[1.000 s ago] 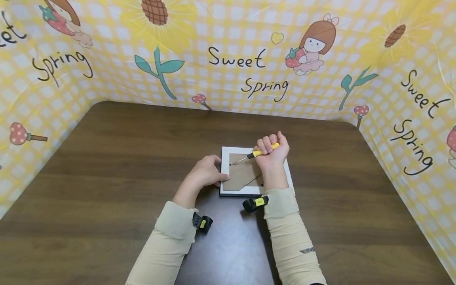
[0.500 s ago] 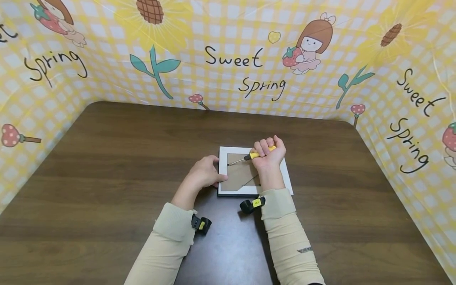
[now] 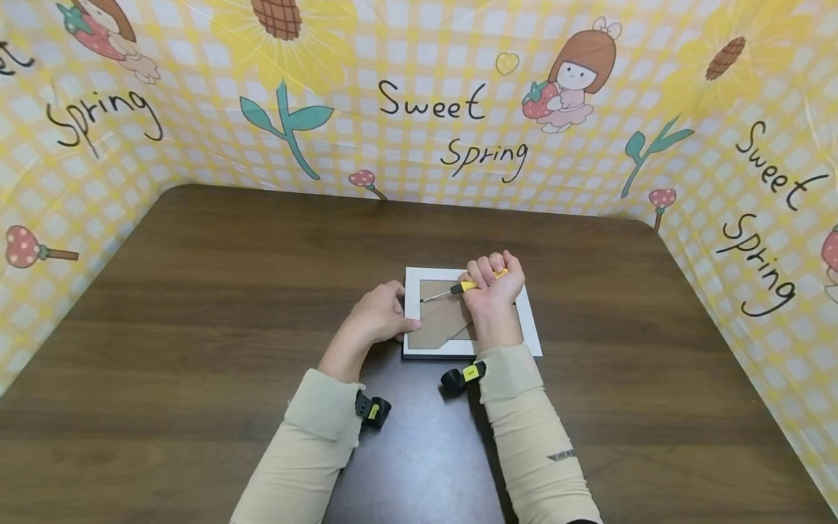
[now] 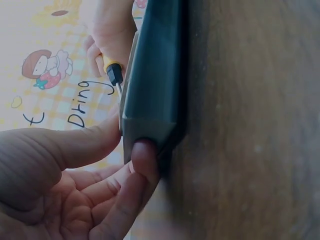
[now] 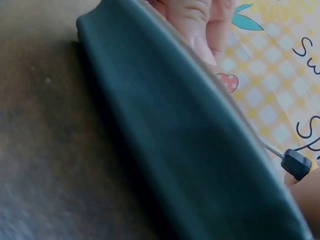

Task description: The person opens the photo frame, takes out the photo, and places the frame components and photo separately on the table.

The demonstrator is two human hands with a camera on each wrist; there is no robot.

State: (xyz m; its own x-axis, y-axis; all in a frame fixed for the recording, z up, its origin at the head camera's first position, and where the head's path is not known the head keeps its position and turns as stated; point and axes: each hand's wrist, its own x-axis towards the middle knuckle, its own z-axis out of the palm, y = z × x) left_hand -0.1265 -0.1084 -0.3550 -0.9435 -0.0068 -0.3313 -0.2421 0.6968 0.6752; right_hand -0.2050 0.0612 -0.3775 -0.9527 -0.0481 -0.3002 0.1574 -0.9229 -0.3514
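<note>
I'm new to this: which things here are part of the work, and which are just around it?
Part of the work:
- white-rimmed frame with brown backing board
- yellow-and-black screwdriver, in the right hand
- left hand, pinching the frame's edge

Just around it:
- brown table
- printed yellow cloth
- wrist cameras, worn rather than worked on

The white-rimmed frame (image 3: 435, 274) lies brown backing (image 3: 440, 322) up — a yellow-and-black screwdriver (image 3: 460, 288) slanting over it.
</note>
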